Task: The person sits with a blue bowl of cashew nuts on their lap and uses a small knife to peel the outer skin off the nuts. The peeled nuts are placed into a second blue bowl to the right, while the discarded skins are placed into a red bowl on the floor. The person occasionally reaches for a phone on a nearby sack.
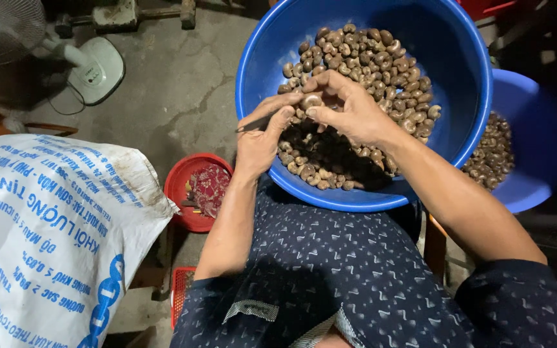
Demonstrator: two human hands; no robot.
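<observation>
Over a blue basin [446, 51] of cashews, right hand [349, 109] pinches one nut [311, 100]; left hand [259, 138] grips a thin pick [256, 124]. Steady, shallow prying seems safest.

The second blue basin [530, 129] is cut off at the right edge, the fan [8, 26] at the top left corner; the right hand [349, 113] hides some nuts.

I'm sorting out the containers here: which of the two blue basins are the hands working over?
The nearer blue basin on the lap: left hand and right hand are inside it. The second basin sits partly hidden behind it.
</observation>
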